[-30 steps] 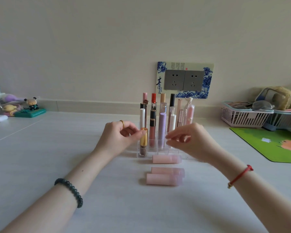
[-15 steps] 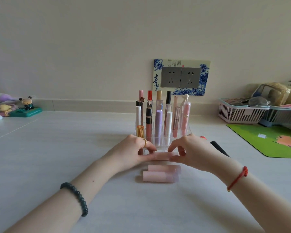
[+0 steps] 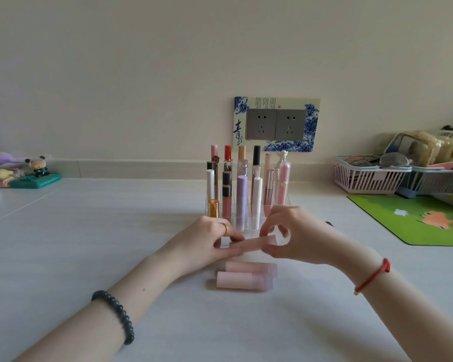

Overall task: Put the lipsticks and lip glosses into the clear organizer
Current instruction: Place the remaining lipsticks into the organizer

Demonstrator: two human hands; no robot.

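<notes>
Lip gloss first: the pink tube [image 3: 254, 242] is held low and nearly level, its right end a little higher, just in front of the clear organizer [image 3: 236, 222]. I cannot tell whether it is clear of the worktop [image 3: 115, 231]. Your left hand [image 3: 209, 241] grips its left end between fingers and thumb. Your right hand [image 3: 293, 236] pinches the right end with curled fingers, so neither hand is free.

Two more pink tubes [image 3: 246, 274] lie side by side on the worktop just below your hands, not yet put away. The organizer is already crowded with upright sticks. A gold-capped tube [image 3: 213, 208] stands at the front left, close to your left knuckles, and a purple tube [image 3: 242, 194] stands behind it towards the middle.

Here is where it could go wrong:
- **Cap:** with a hand on each end, pulling them apart could slip the cap off.
- **Front slots:** the front row looks free only in places, and your hands hide part of it. Tipping the tube upright without looking may jam it on a divider or land it on a stick already there.
- **Standing sticks:** the tall sticks lean loosely in their slots, so a knock from your knuckles could topple the gold-capped one. The organizer itself looks light and could also slide back.
- **Loose tubes:** those under your wrists are round and may roll if a forearm brushes them.
</notes>
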